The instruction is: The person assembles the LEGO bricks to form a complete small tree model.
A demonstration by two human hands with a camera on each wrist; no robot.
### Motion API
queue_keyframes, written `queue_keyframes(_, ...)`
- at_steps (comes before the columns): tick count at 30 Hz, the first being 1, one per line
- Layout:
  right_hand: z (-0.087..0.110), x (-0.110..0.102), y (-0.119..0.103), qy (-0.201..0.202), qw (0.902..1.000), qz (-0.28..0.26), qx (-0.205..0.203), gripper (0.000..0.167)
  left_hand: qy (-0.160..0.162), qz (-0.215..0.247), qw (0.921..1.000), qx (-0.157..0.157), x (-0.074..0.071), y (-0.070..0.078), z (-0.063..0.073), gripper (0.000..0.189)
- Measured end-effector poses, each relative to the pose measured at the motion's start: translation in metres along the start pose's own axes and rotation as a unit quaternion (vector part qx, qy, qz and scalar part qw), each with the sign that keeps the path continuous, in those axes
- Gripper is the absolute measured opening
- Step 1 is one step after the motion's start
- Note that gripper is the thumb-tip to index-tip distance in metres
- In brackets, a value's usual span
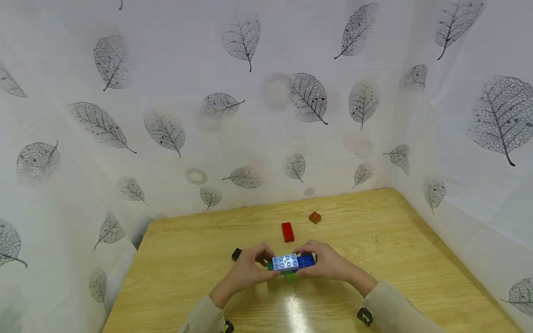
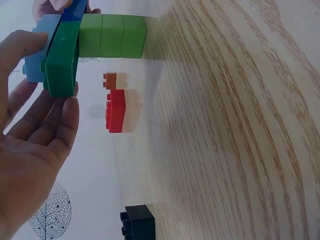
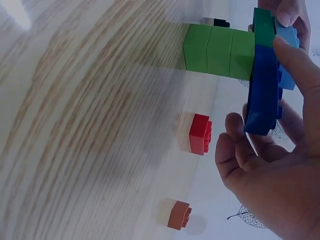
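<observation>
The left wrist view shows a light green column (image 2: 111, 36) of three stacked blocks, which appears to stand on the bench. Across the column's top lie a dark green block (image 2: 61, 60) on its left and a dark blue block (image 3: 262, 85) reaching out to its right, with a light blue block (image 1: 285, 262), studs up, over both of them above the column.

The left hand (image 1: 250, 269), on the column's left, pinches that end of the build, its thumb against the light blue block and its fingers at the dark green one. The right hand (image 1: 329, 262), on the column's right, pinches the dark blue block between thumb and fingers.

The work looks well advanced: the column is stacked and the upper layers are in place, though whether every stud is pressed home cannot be told. If the loose blocks belong to the build too, joining them remains.

Beyond the column lies one red block (image 1: 288, 232); farther beyond it and to its right, one orange block (image 1: 315, 217); to its left, past the left hand, one black block (image 1: 236, 254). By count, three light green blocks and one each of dark green, dark blue, light blue, red, orange and black are visible: nine in all. The wooden bench (image 1: 187, 240) spreads around the column, and leaf-printed sheeting (image 1: 187, 69) hangs behind it.
</observation>
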State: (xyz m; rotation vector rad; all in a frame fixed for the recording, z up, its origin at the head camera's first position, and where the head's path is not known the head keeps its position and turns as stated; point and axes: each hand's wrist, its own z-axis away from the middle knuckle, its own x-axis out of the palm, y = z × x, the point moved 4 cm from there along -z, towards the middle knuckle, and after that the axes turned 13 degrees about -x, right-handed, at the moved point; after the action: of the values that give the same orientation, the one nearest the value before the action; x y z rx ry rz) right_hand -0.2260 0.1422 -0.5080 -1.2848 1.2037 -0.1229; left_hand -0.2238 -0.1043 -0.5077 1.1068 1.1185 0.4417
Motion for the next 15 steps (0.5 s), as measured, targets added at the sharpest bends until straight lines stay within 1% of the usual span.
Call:
queue_keyframes(2,-0.001,0.001,-0.002,0.003,1.0,-0.001,-0.002,0.057,0.0,-0.002,1.0,0.003,0.0,0.0,0.0,0.03)
queue_keyframes(4,-0.002,0.003,-0.005,0.006,0.9999,-0.004,-0.009,0.058,0.0,-0.001,1.0,0.007,0.0,0.001,0.0,0.03)
queue_keyframes(9,-0.003,0.008,-0.005,0.012,0.9995,-0.026,-0.014,0.044,-0.003,-0.001,0.9999,0.01,0.0,0.001,0.0,0.029)
queue_keyframes(12,-0.003,0.01,-0.004,0.015,0.9991,-0.038,-0.01,0.038,-0.007,0.0,1.0,-0.002,0.0,0.001,0.0,0.028)
queue_keyframes(15,-0.003,0.011,-0.003,0.019,0.9989,-0.042,-0.011,0.037,-0.01,-0.004,0.9998,-0.019,-0.001,0.001,0.0,0.026)
